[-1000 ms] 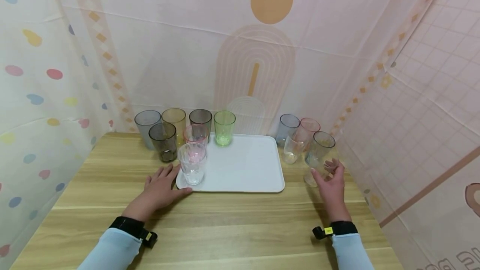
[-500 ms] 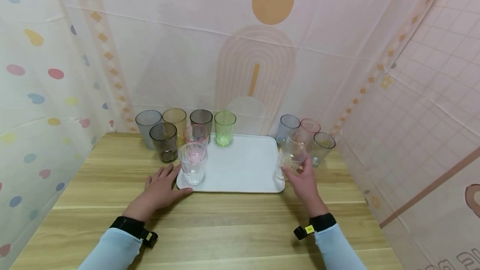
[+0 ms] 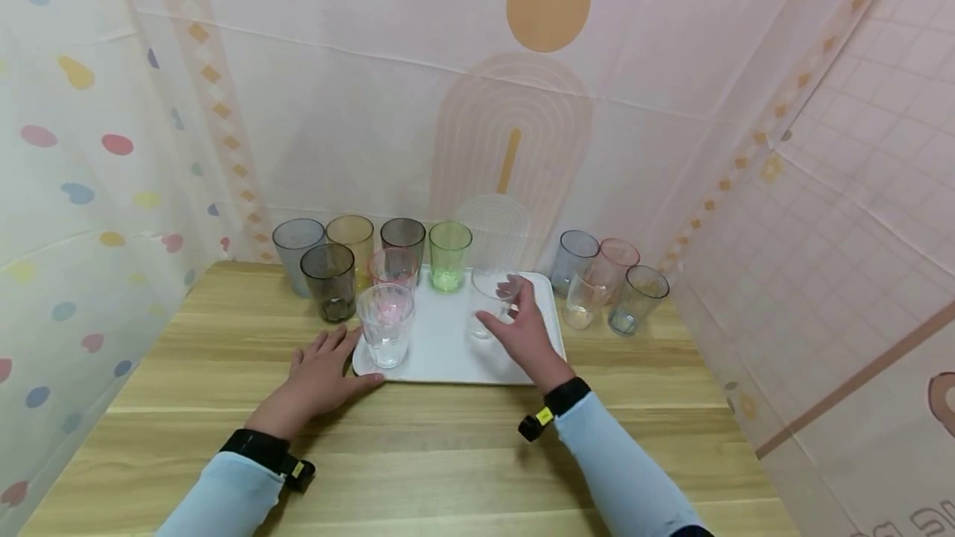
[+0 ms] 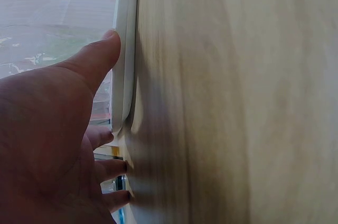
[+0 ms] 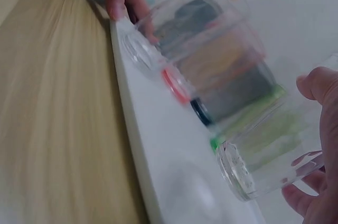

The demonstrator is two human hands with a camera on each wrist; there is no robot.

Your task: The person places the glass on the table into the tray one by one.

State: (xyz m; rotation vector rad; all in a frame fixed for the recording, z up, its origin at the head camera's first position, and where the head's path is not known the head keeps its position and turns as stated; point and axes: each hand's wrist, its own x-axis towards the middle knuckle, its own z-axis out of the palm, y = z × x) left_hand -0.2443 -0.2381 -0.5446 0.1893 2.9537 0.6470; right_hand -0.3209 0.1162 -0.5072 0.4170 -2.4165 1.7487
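Note:
My right hand holds a clear glass between thumb and fingers over the right half of the white tray. In the right wrist view this glass is tilted in the picture, its base close above the tray; contact cannot be told. My left hand rests at the tray's front left corner, thumb against the rim and fingers spread on the table. Near it on the tray stands another clear glass, with a pink glass, a dark glass and a green glass behind.
Left of the tray stand a blue-grey glass, an amber glass and a dark brown glass. To its right are a blue glass, a pink-rimmed glass, a clear glass and a grey glass. A curtain hangs behind.
My right hand has carried the clear glass leftward from beside the grey glass, past the tray's right edge, to over the tray. My left hand has stayed at the corner.

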